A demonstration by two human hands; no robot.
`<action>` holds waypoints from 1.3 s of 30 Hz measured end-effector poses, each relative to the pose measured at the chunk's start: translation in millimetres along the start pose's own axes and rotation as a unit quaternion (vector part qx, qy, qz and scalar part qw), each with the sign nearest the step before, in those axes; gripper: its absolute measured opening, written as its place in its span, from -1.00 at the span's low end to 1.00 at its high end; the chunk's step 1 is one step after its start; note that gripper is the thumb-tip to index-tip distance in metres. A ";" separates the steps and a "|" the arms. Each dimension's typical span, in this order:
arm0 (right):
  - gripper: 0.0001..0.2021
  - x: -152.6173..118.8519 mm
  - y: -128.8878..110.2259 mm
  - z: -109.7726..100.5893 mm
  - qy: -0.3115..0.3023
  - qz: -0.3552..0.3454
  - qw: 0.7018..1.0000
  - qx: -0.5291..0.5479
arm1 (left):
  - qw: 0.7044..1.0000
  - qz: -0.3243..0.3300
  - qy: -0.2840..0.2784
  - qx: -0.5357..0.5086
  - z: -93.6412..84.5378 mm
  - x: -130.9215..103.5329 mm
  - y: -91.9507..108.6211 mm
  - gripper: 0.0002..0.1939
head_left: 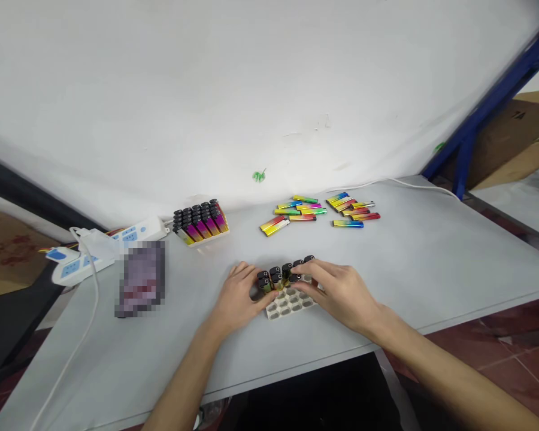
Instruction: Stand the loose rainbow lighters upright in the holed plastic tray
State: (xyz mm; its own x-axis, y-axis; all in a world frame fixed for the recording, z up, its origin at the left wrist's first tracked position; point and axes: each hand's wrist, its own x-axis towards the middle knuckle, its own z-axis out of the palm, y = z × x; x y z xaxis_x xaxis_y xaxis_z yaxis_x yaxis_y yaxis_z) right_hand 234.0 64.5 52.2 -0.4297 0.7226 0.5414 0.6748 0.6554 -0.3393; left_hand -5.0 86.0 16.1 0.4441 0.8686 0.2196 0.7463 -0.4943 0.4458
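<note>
A pale tray [291,304] with rows of oval slots lies near the middle of the table. Several upright lighters [276,278] with black tops fill its far rows, while the near slots show bare. My left hand [239,297] curls around the tray's left end, thumb along the near side and fingers behind the lighters. Between the thumb and fingertips of my right hand [341,293] is the black top of one lighter [295,279], standing at the tray's second row. The lower part of that lighter is hidden, as is the tray's right end behind my right fingers.
Loose colourful lighters [300,209] lie in two groups toward the wall. A filled lighter tray [202,222] stands at the back left. Beside it are white power strips [130,233], a white cable [94,293] and a pixelated dark item [141,278]. Blue frame bars [465,149] rise at right.
</note>
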 end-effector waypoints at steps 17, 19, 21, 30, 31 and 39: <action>-0.65 42.0 19.8 -20.0 0.053 0.054 0.993 -0.088 | 1.000 -0.004 0.006 0.000 0.1 0.8 0.2 -0.68; -0.65 57.8 41.8 -13.0 0.035 0.122 0.987 -0.096 | 1.000 -0.007 0.003 -0.004 -0.3 0.7 0.2 -0.67; -0.71 71.2 64.7 0.4 -0.028 0.150 0.983 -0.105 | 1.000 -0.007 0.003 -0.008 -0.5 0.5 -0.1 -0.66; -0.64 80.2 89.9 49.7 -0.146 0.100 0.970 -0.167 | 1.000 0.001 0.016 -0.018 0.5 -0.9 -1.8 -0.67; -0.65 78.2 88.3 48.8 -0.147 0.107 0.969 -0.165 | 1.000 0.003 0.016 -0.017 0.4 -1.0 -1.7 -0.67; -0.83 56.6 93.6 30.9 -0.155 0.118 0.968 -0.160 | 1.000 -0.004 0.003 -0.015 -1.6 0.2 -0.2 -0.67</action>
State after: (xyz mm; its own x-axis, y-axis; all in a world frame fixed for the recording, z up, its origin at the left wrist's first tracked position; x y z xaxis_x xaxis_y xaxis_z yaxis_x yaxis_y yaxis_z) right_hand 254.3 173.5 27.3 -0.3670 0.9076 0.2042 0.9062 0.3984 -0.1420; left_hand -5.9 86.3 17.4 0.4344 0.8732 0.2210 0.7350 -0.4855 0.4734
